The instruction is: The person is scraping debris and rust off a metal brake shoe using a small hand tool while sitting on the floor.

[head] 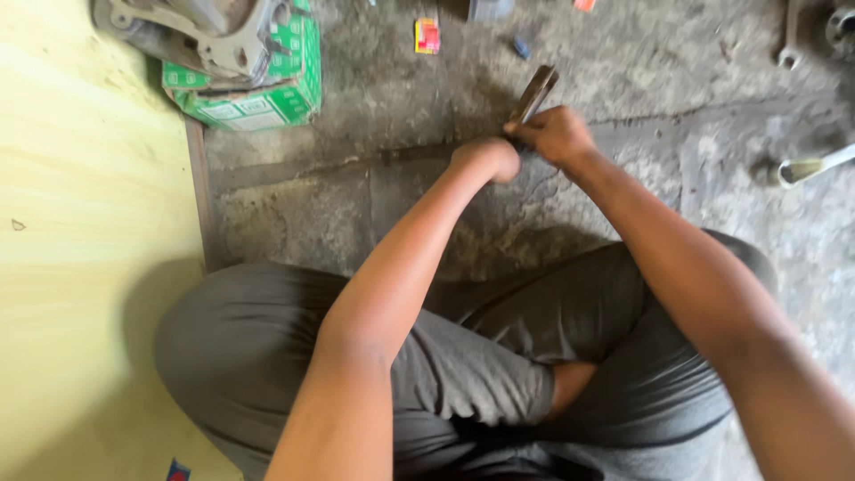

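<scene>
Both my hands meet over the grey concrete floor point(374, 107) in front of my crossed legs in grey trousers point(499, 356). My right hand point(554, 135) grips a flat, dark metal tool point(536, 89) that sticks up and away from me. My left hand point(488, 158) is closed in a fist right beside it, touching the right hand at the tool's lower end. Whether the left fist holds anything is hidden.
A green and white cardboard box point(258, 93) with a grey metal part point(209, 31) on it stands at the upper left. A pale yellow board point(80, 232) covers the left side. A small red and yellow packet point(427, 36), a spanner point(789, 36) and a metal tube point(815, 166) lie on the floor.
</scene>
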